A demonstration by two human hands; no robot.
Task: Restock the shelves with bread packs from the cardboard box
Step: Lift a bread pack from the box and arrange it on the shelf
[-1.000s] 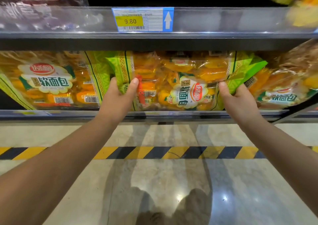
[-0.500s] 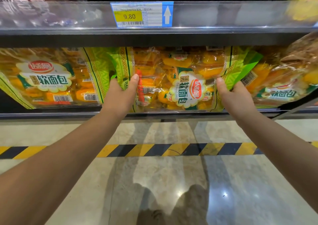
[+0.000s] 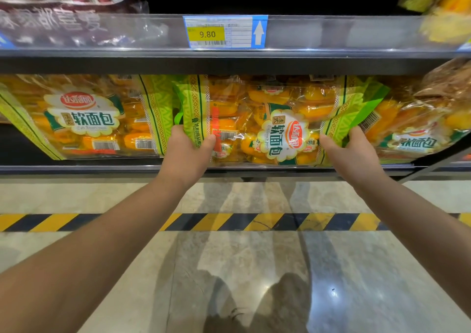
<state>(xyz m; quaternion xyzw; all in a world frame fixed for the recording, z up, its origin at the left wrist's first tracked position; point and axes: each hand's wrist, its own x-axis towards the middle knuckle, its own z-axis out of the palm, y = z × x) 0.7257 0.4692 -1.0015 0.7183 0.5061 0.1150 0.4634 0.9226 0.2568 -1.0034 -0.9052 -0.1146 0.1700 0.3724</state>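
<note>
Gripping bread pack (image 3: 270, 123) by both ends, left hand (image 3: 188, 151) and right hand (image 3: 354, 151) with thumbs on front, fingers curled behind; looks seated on shelf (image 3: 76, 169) between neighbouring packs (image 3: 84, 118); not yet released; cardboard box out of view; remaining stock unknown.

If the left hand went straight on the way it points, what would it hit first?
The left hand grips the bread pack, so that comes first; what lies behind it on the shelf is hidden.
</note>
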